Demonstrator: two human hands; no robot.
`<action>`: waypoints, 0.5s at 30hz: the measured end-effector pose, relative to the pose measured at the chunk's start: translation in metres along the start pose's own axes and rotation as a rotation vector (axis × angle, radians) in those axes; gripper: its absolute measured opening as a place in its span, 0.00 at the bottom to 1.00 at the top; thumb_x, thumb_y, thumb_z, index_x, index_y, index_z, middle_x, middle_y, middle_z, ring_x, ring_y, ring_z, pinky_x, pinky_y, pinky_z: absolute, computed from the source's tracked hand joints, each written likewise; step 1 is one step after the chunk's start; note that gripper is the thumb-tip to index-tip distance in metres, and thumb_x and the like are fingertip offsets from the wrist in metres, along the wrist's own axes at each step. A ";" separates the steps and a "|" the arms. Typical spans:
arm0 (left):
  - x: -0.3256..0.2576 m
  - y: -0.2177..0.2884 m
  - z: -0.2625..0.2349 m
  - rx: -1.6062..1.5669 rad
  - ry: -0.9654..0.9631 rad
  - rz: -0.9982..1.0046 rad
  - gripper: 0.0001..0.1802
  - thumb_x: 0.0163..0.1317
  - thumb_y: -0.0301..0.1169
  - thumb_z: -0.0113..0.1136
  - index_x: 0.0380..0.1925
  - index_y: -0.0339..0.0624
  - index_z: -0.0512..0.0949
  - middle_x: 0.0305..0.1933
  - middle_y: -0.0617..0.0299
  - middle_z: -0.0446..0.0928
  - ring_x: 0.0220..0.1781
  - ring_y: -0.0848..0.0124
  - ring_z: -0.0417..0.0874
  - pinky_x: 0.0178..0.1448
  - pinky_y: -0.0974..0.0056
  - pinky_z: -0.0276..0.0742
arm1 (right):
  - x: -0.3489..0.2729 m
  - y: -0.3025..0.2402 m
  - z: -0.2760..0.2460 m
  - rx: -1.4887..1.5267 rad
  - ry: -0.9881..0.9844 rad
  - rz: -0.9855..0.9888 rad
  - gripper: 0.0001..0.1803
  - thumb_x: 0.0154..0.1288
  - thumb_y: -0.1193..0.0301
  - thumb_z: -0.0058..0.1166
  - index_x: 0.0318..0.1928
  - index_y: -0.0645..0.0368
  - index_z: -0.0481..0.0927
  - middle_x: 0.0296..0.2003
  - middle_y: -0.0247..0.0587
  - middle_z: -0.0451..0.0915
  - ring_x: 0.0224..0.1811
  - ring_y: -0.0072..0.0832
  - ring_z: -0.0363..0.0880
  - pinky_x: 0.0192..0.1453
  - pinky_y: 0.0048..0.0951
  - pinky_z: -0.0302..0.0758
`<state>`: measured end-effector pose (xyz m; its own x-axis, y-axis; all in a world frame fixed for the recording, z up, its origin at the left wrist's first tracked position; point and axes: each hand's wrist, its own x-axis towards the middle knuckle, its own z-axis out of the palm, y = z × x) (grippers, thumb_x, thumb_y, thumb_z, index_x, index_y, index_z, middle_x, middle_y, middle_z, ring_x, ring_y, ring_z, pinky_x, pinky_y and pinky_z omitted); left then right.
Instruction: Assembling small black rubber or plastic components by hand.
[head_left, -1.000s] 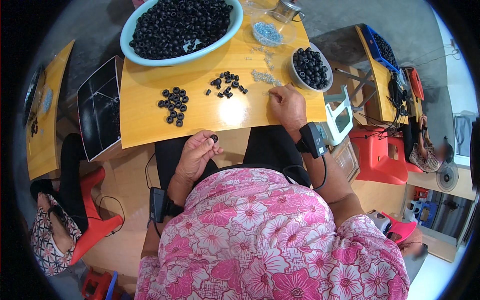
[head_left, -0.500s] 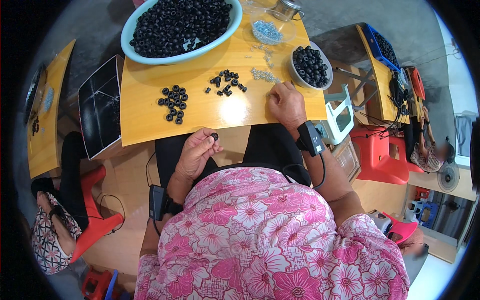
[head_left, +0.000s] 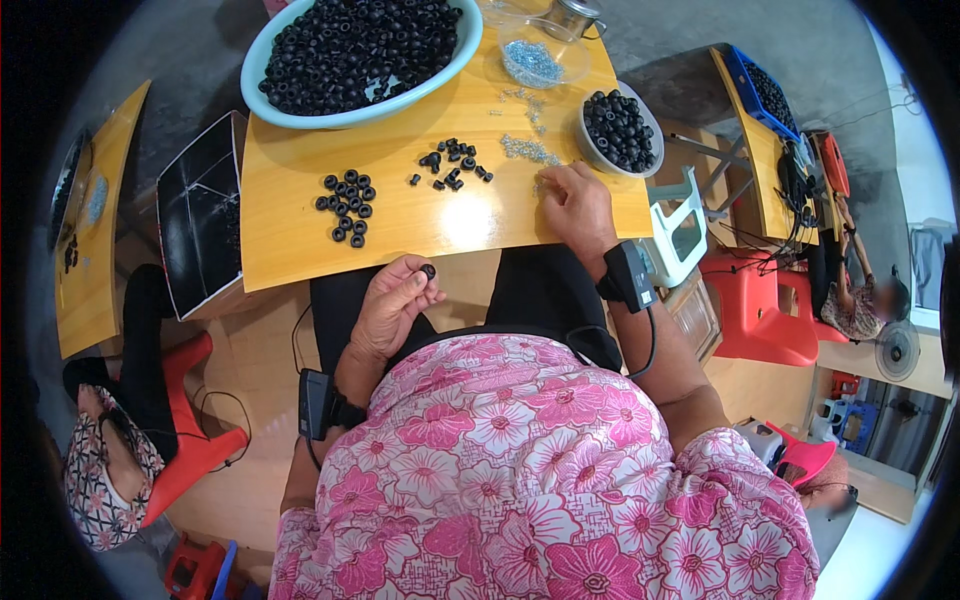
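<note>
Left hand [head_left: 398, 303] pinches small round black plastic-looking piece [head_left: 429, 271] just off yellow wooden table [head_left: 290, 235]'s near edge, likely leaving its face clear; right hand [head_left: 580, 208], curled, contents unclear, sits near small clear shiny pieces [head_left: 530, 150], apparently placed for easy reach.
</note>
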<state>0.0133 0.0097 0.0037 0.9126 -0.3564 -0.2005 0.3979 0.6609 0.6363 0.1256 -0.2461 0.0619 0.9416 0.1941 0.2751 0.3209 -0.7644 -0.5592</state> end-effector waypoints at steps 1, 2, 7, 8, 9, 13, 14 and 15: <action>0.000 0.000 0.000 0.000 0.000 -0.001 0.10 0.64 0.34 0.54 0.40 0.40 0.72 0.31 0.65 0.70 0.35 0.76 0.71 0.50 0.64 0.72 | 0.001 0.000 0.000 -0.012 -0.009 -0.014 0.07 0.49 0.77 0.51 0.31 0.60 0.79 0.28 0.48 0.75 0.33 0.46 0.75 0.38 0.39 0.73; 0.000 0.001 0.001 0.001 0.001 -0.002 0.10 0.64 0.34 0.54 0.40 0.40 0.72 0.31 0.65 0.69 0.35 0.76 0.71 0.50 0.65 0.72 | 0.002 0.001 -0.001 -0.011 -0.010 -0.014 0.07 0.49 0.77 0.51 0.31 0.60 0.79 0.28 0.48 0.75 0.33 0.46 0.75 0.38 0.39 0.73; 0.000 0.000 0.001 0.007 0.001 0.000 0.11 0.64 0.35 0.54 0.40 0.40 0.71 0.31 0.65 0.69 0.35 0.76 0.71 0.50 0.65 0.72 | 0.003 0.006 0.002 -0.054 -0.011 -0.068 0.04 0.49 0.76 0.51 0.26 0.60 0.79 0.27 0.48 0.74 0.32 0.46 0.74 0.36 0.41 0.72; 0.000 0.000 0.001 0.005 -0.003 0.000 0.11 0.64 0.34 0.54 0.40 0.39 0.71 0.31 0.65 0.69 0.35 0.76 0.71 0.50 0.65 0.72 | 0.003 0.007 0.003 -0.054 -0.011 -0.066 0.04 0.49 0.76 0.51 0.26 0.60 0.79 0.27 0.48 0.74 0.32 0.46 0.74 0.36 0.41 0.72; 0.000 0.000 0.001 0.003 -0.007 0.002 0.11 0.64 0.34 0.54 0.40 0.39 0.71 0.31 0.65 0.69 0.35 0.76 0.71 0.50 0.65 0.72 | 0.003 0.006 0.004 -0.073 -0.022 -0.076 0.03 0.48 0.76 0.51 0.25 0.60 0.78 0.26 0.48 0.74 0.32 0.46 0.73 0.35 0.41 0.71; -0.001 0.003 0.004 -0.002 -0.025 0.002 0.11 0.64 0.34 0.53 0.41 0.39 0.71 0.32 0.65 0.70 0.35 0.76 0.72 0.50 0.65 0.73 | 0.003 0.005 0.005 -0.093 -0.015 -0.155 0.02 0.46 0.76 0.52 0.24 0.60 0.76 0.25 0.49 0.73 0.30 0.46 0.73 0.34 0.41 0.71; -0.001 0.005 0.007 0.012 -0.022 -0.015 0.11 0.64 0.33 0.52 0.41 0.38 0.71 0.32 0.64 0.70 0.36 0.76 0.72 0.50 0.65 0.73 | 0.003 0.004 0.005 -0.092 -0.016 -0.155 0.02 0.46 0.76 0.52 0.24 0.60 0.76 0.25 0.49 0.73 0.30 0.46 0.73 0.34 0.41 0.71; -0.001 0.006 0.009 0.026 -0.018 -0.032 0.10 0.64 0.32 0.52 0.41 0.38 0.71 0.33 0.63 0.71 0.37 0.76 0.73 0.50 0.65 0.74 | 0.003 0.002 0.004 -0.079 -0.025 -0.151 0.02 0.46 0.76 0.52 0.24 0.60 0.77 0.25 0.48 0.73 0.30 0.46 0.73 0.34 0.42 0.71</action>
<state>0.0137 0.0079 0.0149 0.8976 -0.3889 -0.2073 0.4237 0.6318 0.6491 0.1292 -0.2445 0.0582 0.8860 0.3247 0.3311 0.4506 -0.7714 -0.4494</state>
